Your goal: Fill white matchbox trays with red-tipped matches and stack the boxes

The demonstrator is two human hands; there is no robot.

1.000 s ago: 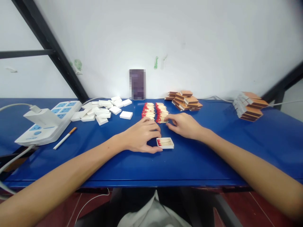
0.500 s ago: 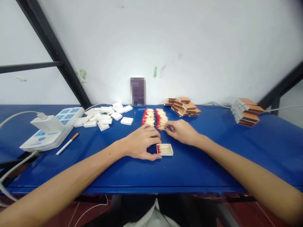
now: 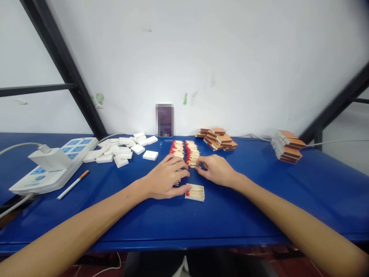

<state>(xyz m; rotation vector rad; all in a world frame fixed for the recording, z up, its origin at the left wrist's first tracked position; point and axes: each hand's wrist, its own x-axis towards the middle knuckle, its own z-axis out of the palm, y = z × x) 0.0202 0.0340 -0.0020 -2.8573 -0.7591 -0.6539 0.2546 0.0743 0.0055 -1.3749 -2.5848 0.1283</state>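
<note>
An open white matchbox tray with red-headed matches inside lies on the blue table in front of me. My left hand is spread palm down over the near part of the left row of matches, its thumb at the tray's left end. To its right lies a second row of matches. The thumb and index finger of my right hand pinch the stick end of a match at this row's near edge. Parts of the left row are hidden under my left hand.
Several white trays lie piled at the back left. Orange-brown matchbox sleeves are heaped behind the matches, and more sleeves are stacked far right. A power strip with a charger and a cigarette are left.
The camera view has tilted and shifted, so the table appears lower. Both hands stay near the matches and tray; the tray looks fuller, and more matches show under my left hand.
</note>
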